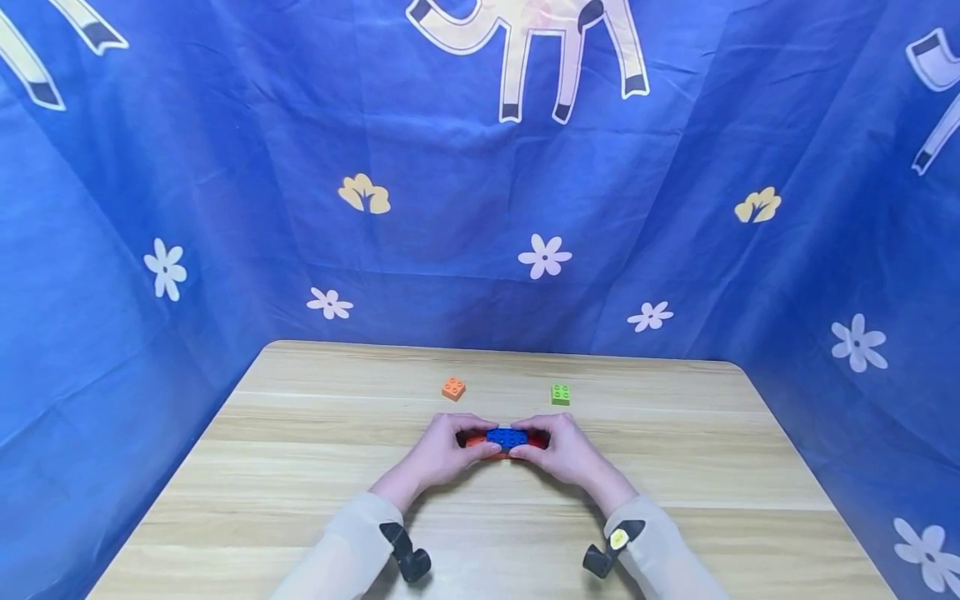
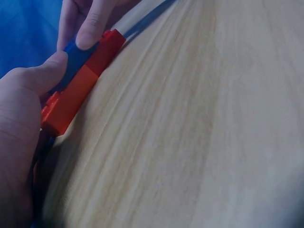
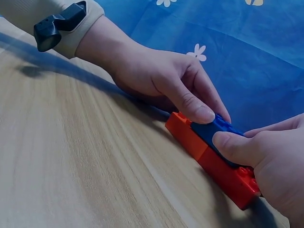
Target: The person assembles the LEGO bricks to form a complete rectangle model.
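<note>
Left hand [image 1: 450, 447]: is pinching the blue brick [image 1: 507, 438] at its left end, thumb on the near side.
Right hand [image 1: 561, 448]: is pinching the same brick's right end, thumb likewise.
Blue brick: is sitting atop the long orange brick [image 3: 183, 135] and red brick [image 3: 228, 178], bridging their seam; can't tell if fully seated.
Base: both are lying end to end on the wooden table [image 1: 690, 475].
Beyond hands: small orange brick [image 1: 453, 389] and green brick [image 1: 561, 394] are resting well apart.

R-wrist view: R hand [image 3: 278, 164] cut off, red brick [image 3: 227, 179] pt. hidden behind it, blue brick [image 3: 205, 134] pt. under L hand [image 3: 159, 76].
</note>
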{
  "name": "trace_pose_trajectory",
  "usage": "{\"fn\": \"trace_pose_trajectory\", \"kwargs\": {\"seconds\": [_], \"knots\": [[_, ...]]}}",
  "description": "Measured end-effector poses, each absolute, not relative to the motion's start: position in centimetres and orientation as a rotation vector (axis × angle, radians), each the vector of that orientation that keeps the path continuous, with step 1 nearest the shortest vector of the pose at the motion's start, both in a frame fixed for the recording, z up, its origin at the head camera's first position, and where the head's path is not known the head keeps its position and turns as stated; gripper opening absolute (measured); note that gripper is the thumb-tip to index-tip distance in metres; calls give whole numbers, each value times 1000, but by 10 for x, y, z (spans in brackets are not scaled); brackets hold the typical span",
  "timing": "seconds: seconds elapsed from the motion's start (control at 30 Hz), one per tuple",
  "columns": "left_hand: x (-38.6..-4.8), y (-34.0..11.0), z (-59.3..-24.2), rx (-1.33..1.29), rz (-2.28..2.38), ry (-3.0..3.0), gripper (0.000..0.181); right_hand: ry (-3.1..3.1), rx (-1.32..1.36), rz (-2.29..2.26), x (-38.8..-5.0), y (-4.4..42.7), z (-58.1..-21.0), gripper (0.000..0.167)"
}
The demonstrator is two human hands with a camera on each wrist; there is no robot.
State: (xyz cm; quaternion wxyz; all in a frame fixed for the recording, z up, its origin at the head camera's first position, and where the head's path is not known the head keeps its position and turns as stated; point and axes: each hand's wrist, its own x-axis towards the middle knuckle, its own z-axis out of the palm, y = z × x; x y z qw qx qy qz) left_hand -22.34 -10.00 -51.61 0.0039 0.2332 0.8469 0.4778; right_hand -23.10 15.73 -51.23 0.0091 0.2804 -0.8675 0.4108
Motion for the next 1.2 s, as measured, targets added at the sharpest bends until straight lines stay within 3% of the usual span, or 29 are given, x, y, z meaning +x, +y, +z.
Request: {"fn": "trace_pose_trajectory", "kwargs": {"seconds": [1.2], "knots": [[-227,-98,-520,765,1559,2615,30,-2667,895,1309,-233,157,-518,38]]}}
